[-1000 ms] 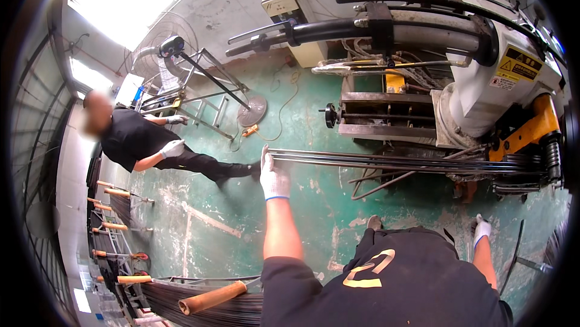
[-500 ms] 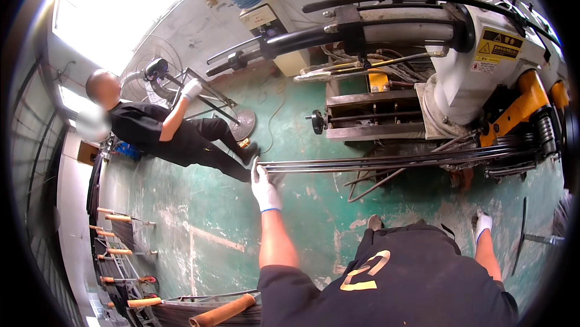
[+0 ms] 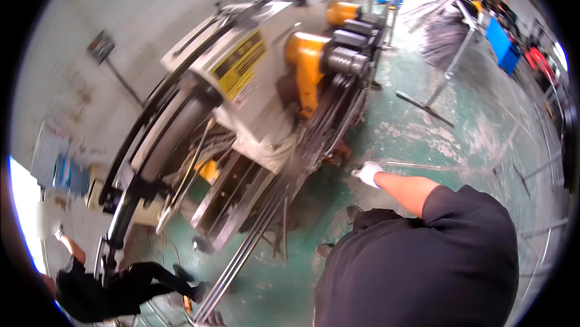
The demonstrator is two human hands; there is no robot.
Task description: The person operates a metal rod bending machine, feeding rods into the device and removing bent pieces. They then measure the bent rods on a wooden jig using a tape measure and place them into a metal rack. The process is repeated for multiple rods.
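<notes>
A white glove covers my right hand [image 3: 367,174], which reaches out over the green floor beside the machine's near side. Motion smears its fingers, so their grip is unclear. My left hand is out of view, beyond the lower edge. Several long, thin dark metal rods [image 3: 235,266] run out of the white-and-orange machine [image 3: 260,109] toward the lower left. Their far-left ends reach the picture's lower edge, and whatever holds them there is hidden.
Another person [image 3: 103,291] in dark clothes stands at lower left, behind the machine's long black arm [image 3: 124,218]. A metal stand [image 3: 432,106] rises on the right. Behind it lie a heap of long rods [image 3: 438,31] and a blue box [image 3: 501,46].
My view has swung to the right, so the machine now appears turned and further left. My left hand, earlier closed around the rods' ends, has left the picture. My right arm has reached forward.
</notes>
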